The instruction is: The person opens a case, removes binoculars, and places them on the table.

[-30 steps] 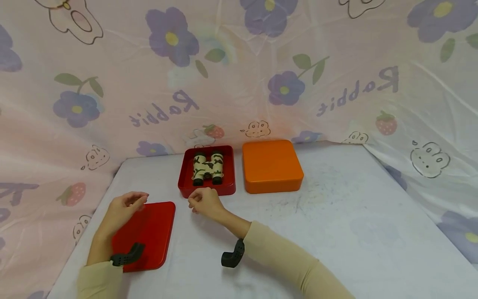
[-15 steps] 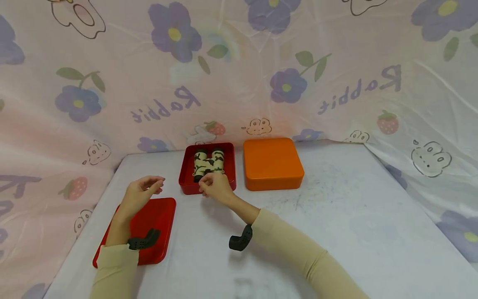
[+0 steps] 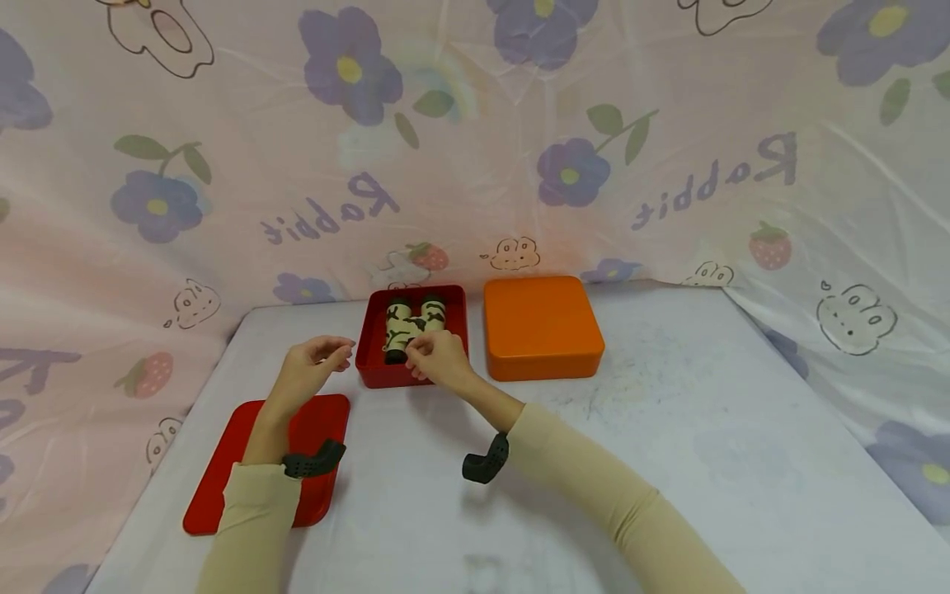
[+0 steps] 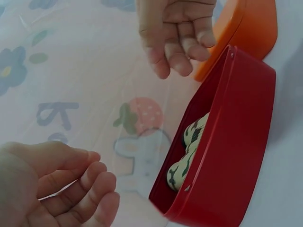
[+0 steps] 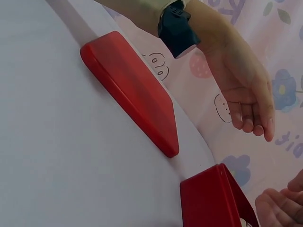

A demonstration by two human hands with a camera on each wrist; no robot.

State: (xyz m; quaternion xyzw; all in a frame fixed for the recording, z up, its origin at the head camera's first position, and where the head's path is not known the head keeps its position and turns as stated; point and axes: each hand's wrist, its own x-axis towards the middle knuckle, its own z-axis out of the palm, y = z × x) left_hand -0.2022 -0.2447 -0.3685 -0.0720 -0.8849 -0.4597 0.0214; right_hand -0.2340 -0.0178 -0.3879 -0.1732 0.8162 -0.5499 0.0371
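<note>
A red box [image 3: 382, 379] holds camouflage-patterned binoculars [image 3: 399, 326], which show partly over the rim in the left wrist view. My right hand [image 3: 443, 361] is above the box's near side and overlaps the lower right of the binoculars in the head view. In the left wrist view its fingers [image 4: 177, 54] hang loosely downward with nothing in them. My left hand [image 3: 308, 370] hovers just left of the box, fingers relaxed, holding nothing. Beneath the left forearm lies a flat red lid [image 3: 223, 474] on the white table.
To the right of the red box stands an orange box [image 3: 545, 326], its top covering it. A patterned cloth [image 3: 460, 148] rises behind the table. Each wrist wears a dark camera mount [image 3: 486, 462].
Both hands have moved forward and to the right: the left from above the lid toward the red box, the right from its front edge to above the binoculars. Box and binoculars stay in place.
</note>
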